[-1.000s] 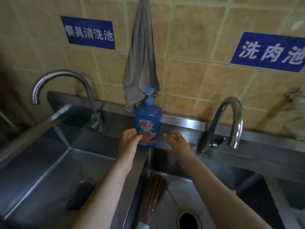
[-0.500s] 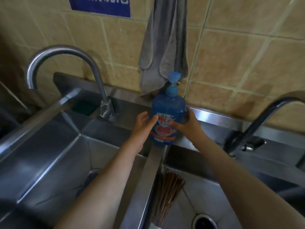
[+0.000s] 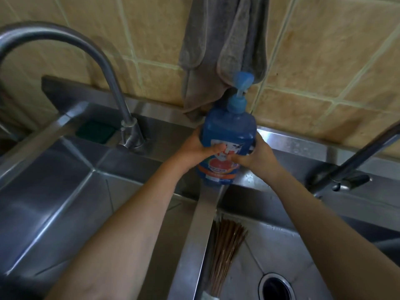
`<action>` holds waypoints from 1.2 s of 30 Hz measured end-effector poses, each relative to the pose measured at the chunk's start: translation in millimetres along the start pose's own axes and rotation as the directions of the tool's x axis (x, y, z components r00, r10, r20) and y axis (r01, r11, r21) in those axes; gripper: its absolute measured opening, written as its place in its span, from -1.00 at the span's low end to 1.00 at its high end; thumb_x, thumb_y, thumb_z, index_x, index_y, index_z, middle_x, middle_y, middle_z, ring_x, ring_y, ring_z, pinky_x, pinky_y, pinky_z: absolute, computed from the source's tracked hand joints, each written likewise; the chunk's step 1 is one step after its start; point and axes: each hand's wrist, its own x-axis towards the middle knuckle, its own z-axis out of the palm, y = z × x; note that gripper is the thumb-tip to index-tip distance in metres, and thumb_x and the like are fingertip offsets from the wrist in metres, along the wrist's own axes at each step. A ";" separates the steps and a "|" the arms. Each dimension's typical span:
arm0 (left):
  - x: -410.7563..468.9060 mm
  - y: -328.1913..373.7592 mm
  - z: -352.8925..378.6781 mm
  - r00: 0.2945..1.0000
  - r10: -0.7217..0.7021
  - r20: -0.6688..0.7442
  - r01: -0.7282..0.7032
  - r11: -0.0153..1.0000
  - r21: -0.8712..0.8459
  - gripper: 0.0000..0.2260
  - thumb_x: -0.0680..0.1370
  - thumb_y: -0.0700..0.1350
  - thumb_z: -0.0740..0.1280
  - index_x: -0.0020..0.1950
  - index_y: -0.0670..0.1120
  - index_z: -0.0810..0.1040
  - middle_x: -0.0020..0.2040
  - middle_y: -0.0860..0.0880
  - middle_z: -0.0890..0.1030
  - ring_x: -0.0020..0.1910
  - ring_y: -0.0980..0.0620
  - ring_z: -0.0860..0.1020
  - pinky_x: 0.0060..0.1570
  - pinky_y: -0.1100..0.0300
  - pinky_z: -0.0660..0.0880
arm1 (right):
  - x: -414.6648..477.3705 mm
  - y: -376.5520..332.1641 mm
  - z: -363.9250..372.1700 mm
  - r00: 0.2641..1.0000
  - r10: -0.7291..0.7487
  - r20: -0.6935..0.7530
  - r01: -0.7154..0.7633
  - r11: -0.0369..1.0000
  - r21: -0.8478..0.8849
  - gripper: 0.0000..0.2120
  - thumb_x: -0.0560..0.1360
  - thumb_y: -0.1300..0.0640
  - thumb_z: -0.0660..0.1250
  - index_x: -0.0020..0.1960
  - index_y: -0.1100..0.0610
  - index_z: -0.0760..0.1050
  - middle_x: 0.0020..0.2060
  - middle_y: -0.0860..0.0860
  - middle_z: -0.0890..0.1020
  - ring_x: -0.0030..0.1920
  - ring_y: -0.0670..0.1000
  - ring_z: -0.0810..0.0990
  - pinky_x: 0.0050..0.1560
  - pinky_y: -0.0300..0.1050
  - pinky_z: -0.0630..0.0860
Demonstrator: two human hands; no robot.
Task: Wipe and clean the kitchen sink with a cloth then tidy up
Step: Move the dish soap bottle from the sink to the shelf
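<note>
A blue pump bottle of dish soap point(image 3: 229, 126) with a red and white label stands at the back end of the steel divider point(image 3: 199, 230) between two sink basins. My left hand point(image 3: 199, 148) grips its left side and my right hand point(image 3: 253, 156) grips its right side, fingers meeting over the label. A grey cloth point(image 3: 218, 46) hangs on the tiled wall just behind the bottle's pump. The left basin point(image 3: 54, 202) and the right basin point(image 3: 270, 245) are stainless steel.
A curved faucet point(image 3: 104, 61) rises at the back left, with a dark green sponge point(image 3: 95, 131) beside its base. A second faucet point(image 3: 355, 163) stands at the right. A bundle of brown chopsticks point(image 3: 225, 245) lies in the right basin near the drain point(image 3: 277, 286).
My right hand has come from open beside the bottle to gripping it, and my left hand has tightened round it. The view has moved closer and lower toward the sink.
</note>
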 end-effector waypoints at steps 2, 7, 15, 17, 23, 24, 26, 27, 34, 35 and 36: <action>1.8 1.4 1.5 0.999 0.022 0.024 -0.023 0.999 0.023 -0.50 0.42 -0.15 0.45 0.29 -0.01 0.33 0.18 0.06 0.52 0.06 0.26 0.51 -0.07 0.42 0.49 | 1.5 -5.6 2.7 1.000 -0.019 0.023 0.020 1.000 -0.011 -0.40 0.30 0.33 0.51 0.26 0.20 0.35 0.03 -0.07 0.53 -0.08 -0.28 0.53 -0.17 -0.53 0.45; 0.4 1.7 5.8 0.998 0.056 0.035 -0.057 0.998 0.024 -0.41 0.38 -0.15 0.48 0.35 -0.07 0.32 0.25 -0.05 0.53 0.18 0.07 0.52 0.11 0.15 0.50 | -2.8 -15.1 3.0 0.999 -0.015 0.032 0.014 1.000 0.019 -0.45 0.31 0.31 0.51 0.24 0.19 0.39 0.09 0.05 0.57 0.05 -0.08 0.56 -0.04 -0.40 0.52; -26.0 6.5 7.5 0.998 0.045 -0.032 -0.043 0.997 0.063 -0.32 0.25 -0.10 0.59 0.28 -0.11 0.38 0.22 -0.07 0.55 0.17 0.03 0.53 0.16 -0.05 0.50 | -26.5 -7.7 -0.8 0.995 0.091 0.026 -0.092 0.996 0.021 -0.23 0.24 0.27 0.57 0.36 0.18 0.30 0.22 0.10 0.54 0.18 0.04 0.54 0.18 0.01 0.52; -42.6 9.6 11.0 0.998 0.033 -0.050 -0.030 0.998 0.057 -0.22 0.16 0.05 0.60 0.28 -0.12 0.38 0.21 -0.07 0.55 0.17 0.01 0.53 0.14 -0.04 0.51 | -40.0 -9.4 -0.9 0.994 0.103 0.026 -0.105 0.993 0.053 -0.23 0.21 0.29 0.57 0.34 0.20 0.32 0.20 0.12 0.55 0.17 0.06 0.55 0.16 0.03 0.53; -100.5 22.4 17.6 0.999 0.042 -0.012 -0.043 0.996 -0.084 -0.25 0.06 0.26 0.52 0.18 0.08 0.45 0.13 0.03 0.60 0.09 0.12 0.57 0.01 0.15 0.55 | -82.3 -32.9 -1.8 0.988 0.129 0.086 -0.135 0.988 0.069 -0.22 0.17 0.21 0.59 0.30 0.11 0.33 0.08 -0.06 0.56 0.00 -0.17 0.55 -0.22 -0.42 0.49; -110.5 24.7 19.1 0.999 0.039 -0.019 -0.041 0.995 -0.088 -0.25 0.05 0.27 0.52 0.19 0.09 0.44 0.12 0.05 0.60 0.08 0.15 0.57 -0.02 0.19 0.55 | -90.2 -38.1 -2.2 0.986 0.127 0.106 -0.135 0.988 0.071 -0.22 0.16 0.18 0.59 0.30 0.09 0.33 0.07 -0.08 0.55 0.00 -0.18 0.55 -0.21 -0.40 0.48; -132.5 32.9 21.5 0.999 0.030 -0.045 -0.034 0.996 -0.083 -0.33 0.04 0.30 0.52 0.11 0.24 0.46 0.05 0.16 0.62 0.01 0.26 0.58 -0.13 0.33 0.53 | -104.1 -47.7 -2.8 0.984 0.103 0.145 -0.114 0.990 0.076 -0.27 0.15 0.16 0.58 0.25 0.05 0.36 0.03 -0.11 0.56 -0.05 -0.22 0.58 -0.22 -0.38 0.50; -143.5 38.6 22.3 0.998 0.022 -0.065 -0.026 0.998 -0.060 -0.39 0.02 0.32 0.51 0.04 0.32 0.47 -0.01 0.23 0.62 -0.03 0.31 0.58 -0.17 0.37 0.52 | -110.4 -52.4 -2.9 0.983 0.089 0.163 -0.103 0.992 0.080 -0.31 0.16 0.17 0.58 0.21 0.03 0.37 0.02 -0.12 0.57 -0.07 -0.24 0.59 -0.22 -0.38 0.52; -232.7 83.3 33.1 0.967 0.052 -0.250 -0.048 0.999 0.021 -0.65 0.16 0.19 0.54 -0.11 0.25 0.58 -0.10 0.18 0.67 -0.07 0.23 0.62 -0.12 0.28 0.56 | -163.6 -98.4 -9.0 0.915 -0.030 0.402 -0.069 0.971 0.229 -0.15 0.12 0.17 0.59 0.33 0.25 0.30 0.19 0.18 0.55 0.16 0.17 0.56 0.17 0.24 0.48; -248.1 90.2 35.6 0.953 0.069 -0.296 -0.065 0.998 0.023 -0.73 0.26 0.06 0.54 -0.10 0.24 0.58 -0.11 0.18 0.67 -0.09 0.23 0.62 -0.14 0.28 0.55 | -172.2 -106.2 -8.9 0.898 -0.060 0.435 -0.058 0.966 0.252 -0.15 0.12 0.19 0.59 0.33 0.27 0.30 0.18 0.21 0.55 0.15 0.19 0.56 0.17 0.26 0.47; -263.2 96.6 38.1 0.938 0.080 -0.338 -0.074 0.997 0.030 -0.74 0.33 -0.06 0.52 -0.06 0.19 0.58 -0.08 0.14 0.67 -0.07 0.20 0.62 -0.11 0.24 0.54 | -181.4 -114.9 -8.4 0.884 -0.091 0.458 -0.044 0.960 0.276 -0.16 0.12 0.20 0.58 0.32 0.28 0.30 0.17 0.22 0.56 0.15 0.20 0.57 0.17 0.26 0.48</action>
